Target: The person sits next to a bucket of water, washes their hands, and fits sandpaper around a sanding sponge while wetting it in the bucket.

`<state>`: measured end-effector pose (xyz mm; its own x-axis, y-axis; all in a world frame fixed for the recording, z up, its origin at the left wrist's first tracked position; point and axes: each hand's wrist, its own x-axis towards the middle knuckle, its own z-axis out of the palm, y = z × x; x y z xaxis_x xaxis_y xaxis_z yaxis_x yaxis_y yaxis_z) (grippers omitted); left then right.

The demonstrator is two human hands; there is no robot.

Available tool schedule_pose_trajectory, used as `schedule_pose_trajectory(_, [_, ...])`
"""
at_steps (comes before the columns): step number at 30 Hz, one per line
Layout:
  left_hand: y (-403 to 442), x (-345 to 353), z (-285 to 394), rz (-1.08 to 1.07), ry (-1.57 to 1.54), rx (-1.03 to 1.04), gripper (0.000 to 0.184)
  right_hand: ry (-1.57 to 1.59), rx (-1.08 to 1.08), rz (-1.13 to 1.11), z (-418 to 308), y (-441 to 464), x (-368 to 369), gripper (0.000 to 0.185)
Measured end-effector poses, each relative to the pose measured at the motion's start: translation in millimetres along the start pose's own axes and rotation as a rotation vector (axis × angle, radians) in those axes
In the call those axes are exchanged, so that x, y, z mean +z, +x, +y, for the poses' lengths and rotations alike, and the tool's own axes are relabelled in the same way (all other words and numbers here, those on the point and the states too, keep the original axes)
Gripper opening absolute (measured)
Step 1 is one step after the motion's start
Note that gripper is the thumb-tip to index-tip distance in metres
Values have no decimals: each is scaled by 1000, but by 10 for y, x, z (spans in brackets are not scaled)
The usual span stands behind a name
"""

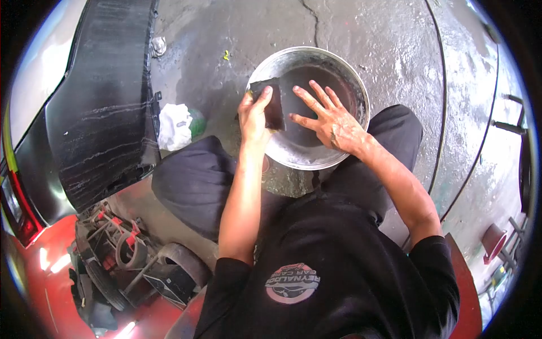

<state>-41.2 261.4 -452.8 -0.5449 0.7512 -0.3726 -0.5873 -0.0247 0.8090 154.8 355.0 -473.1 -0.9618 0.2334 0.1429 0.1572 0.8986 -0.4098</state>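
My left hand (253, 114) grips a dark, wet-looking sheet of sandpaper (272, 106), thumb on top, over the left side of a round metal basin (291, 161). Something yellowish shows at the sheet's edge; what lies under it is hidden. Above the right half of the basin, my right hand (334, 121) has its fingers spread and holds nothing. Dark water (307, 133) lies inside the basin, which stands on the wet floor between my knees.
To the left stands a dark car body panel (107, 101) with whitish streaks. A white crumpled bag (175, 127) lies beside a green object (197, 122). Red bodywork and car parts (132, 257) are at lower left. Cables (442, 113) cross the floor on the right.
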Motion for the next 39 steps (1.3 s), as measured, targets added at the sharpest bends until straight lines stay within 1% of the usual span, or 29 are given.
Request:
schedule_pose_trajectory(2, [-59, 88, -6, -35, 203, -3, 18, 44, -15, -62, 12, -9, 0, 52])
schedule_pose_trajectory(3, [-58, 135, -129, -44, 362, 92, 17, 66, -23, -91, 24, -9, 0, 53])
schedule_pose_trajectory(4, [-32, 103, -250, -50, 370, 105, 24, 86, -30, -123, 31, -8, -1, 54])
schedule_pose_trajectory(6, [68, 83, -401, -9, 308, 123, 20, 158, -55, -78, 59, -30, 16, 58])
schedule_pose_trajectory(9, [172, 42, -307, 32, 197, -144, 14, 230, -80, -27, 45, -48, -6, 59])
schedule_pose_trajectory(10, [197, 104, -268, 95, 203, -188, 12, 251, -95, -12, 29, -30, -17, 58])
schedule_pose_trajectory(11, [201, 79, -245, 75, 164, -184, 14, 199, -85, -27, 13, -14, -67, 69])
schedule_pose_trajectory(12, [218, 44, -202, 53, 128, -179, 16, 181, -41, 1, 2, 9, -62, 74])
schedule_pose_trajectory(14, [255, -9, -108, 151, -39, -50, 18, 147, 57, 52, -12, 14, -25, 84])
schedule_pose_trajectory(15, [216, -88, -17, 129, -11, -39, 19, 113, 101, 74, 7, 15, 12, 93])
schedule_pose_trajectory(16, [184, -107, 61, 85, 53, 2, 20, 108, 104, 79, 13, 16, 10, 93])
schedule_pose_trajectory(18, [1, -72, 112, 38, 69, -40, 18, 102, 108, 98, -4, 43, 8, 92])
schedule_pose_trajectory(20, [-156, 55, 51, 4, 135, -71, 18, 59, 97, 73, 4, 57, 22, 86])
schedule_pose_trajectory(21, [-157, 33, -136, -16, 160, 3, 18, 42, 92, 54, 23, 48, 68, 83])
schedule_pose_trajectory(22, [-195, 44, -162, 9, 114, -73, 20, 27, 88, 32, 29, 36, 89, 80])
schedule_pose_trajectory(24, [-148, -20, -158, -43, 110, -142, 17, 15, 55, 42, 3, 17, 91, 76])
schedule_pose_trajectory(25, [-135, 8, -173, -28, 110, -166, 16, 8, 35, 48, -7, 10, 83, 73])
schedule_pose_trajectory(27, [-101, 54, -153, 8, 118, -205, 16, -59, 44, 38, -17, 4, 48, 72])
schedule_pose_trajectory(29, [-40, -17, -145, -22, 54, -324, 18, -93, 70, 5, -37, 31, 11, 72])
schedule_pose_trajectory(30, [-11, -64, -150, -39, 21, -382, 19, -81, 42, 36, -33, 32, 23, 72])
schedule_pose_trajectory(32, [44, -220, -229, 12, -160, -359, 21, -60, -9, 103, 6, 25, 53, 73])
schedule_pose_trajectory(33, [79, -292, -275, 35, -250, -352, 23, -8, 9, 158, 5, 35, 49, 83])
schedule_pose_trajectory(34, [64, -314, -235, 65, -294, -309, 26, -11, 24, 134, 3, 42, 33, 83])
schedule_pose_trajectory(36, [28, -320, -198, 40, -194, -249, 29, -13, 48, 88, 9, 51, -8, 83])
schedule_pose_trajectory(37, [-52, -158, -136, 36, -103, -163, 30, 5, 40, 51, 18, 54, -20, 88])
schedule_pose_trajectory(38, [-49, -195, -145, -59, -50, -131, 26, 349, 89, 84, 43, 49, 7, 88])
schedule_pose_trajectory(39, [-48, -113, -164, 22, -59, -118, 25, 692, 134, 116, 91, 29, 57, 88])
